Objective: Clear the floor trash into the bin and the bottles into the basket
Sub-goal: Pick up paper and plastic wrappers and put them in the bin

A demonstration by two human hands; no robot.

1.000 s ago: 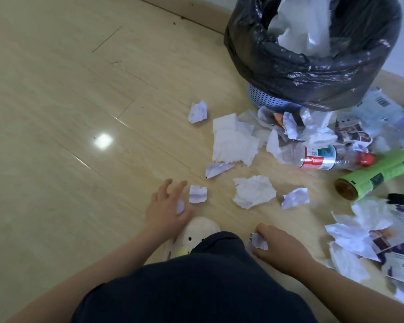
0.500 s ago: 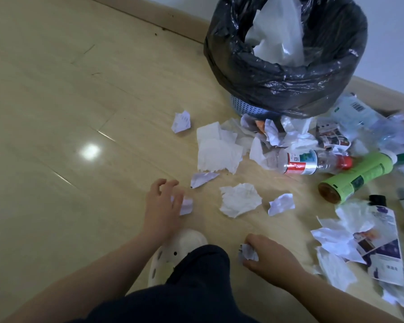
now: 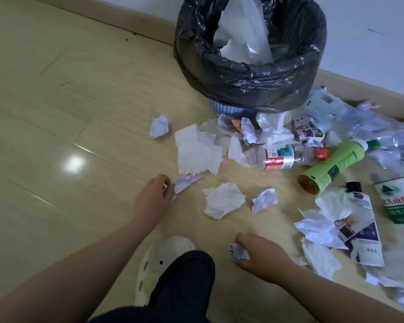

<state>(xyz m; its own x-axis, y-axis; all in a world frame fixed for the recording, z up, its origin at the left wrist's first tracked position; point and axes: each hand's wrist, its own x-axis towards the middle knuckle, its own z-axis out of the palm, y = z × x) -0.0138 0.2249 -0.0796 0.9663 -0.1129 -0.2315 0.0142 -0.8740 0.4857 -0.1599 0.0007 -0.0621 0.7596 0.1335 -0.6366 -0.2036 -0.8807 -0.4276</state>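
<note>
R hand [image 3: 264, 259] nearest, low over floor [image 3: 56, 136], just R of dark trouser leg [image 3: 184, 276] and pale clog [image 3: 163, 257]: fingers curled tight round a crumpled paper wad [image 3: 238, 252], thumb on top, wad sticking out on the L side. L hand [image 3: 152, 197] further out, palm down, fingers curled in; a small scrap [image 3: 166, 188] shows white betw. the fingers, so it grips that. Fingertips also meet the near end of a pointed scrap [image 3: 187, 181] lying flat; can't tell if that one is pinched or only touched. Beyond R hand: crumpled tissue [image 3: 224, 199] and a smaller paper ball [image 3: 265, 199], side by side, apart from both hands. Far R: torn printed sheets [image 3: 350, 231], tube w/ black cap [image 3: 356, 190], green-label bottle [image 3: 399, 203]. Next row back: flat tissue sheets [image 3: 196, 155], clear bottle w/ red cap [image 3: 292, 156] on its side, green bottle [image 3: 331, 166] on its side, base toward camera. Lone crumpled scrap [image 3: 159, 125] off to L. Paper and wrappers heaped vs. foot of bin [image 3: 250, 73]. Bin upright by wall, black liner, white plastic [image 3: 243, 36] inside.
</note>
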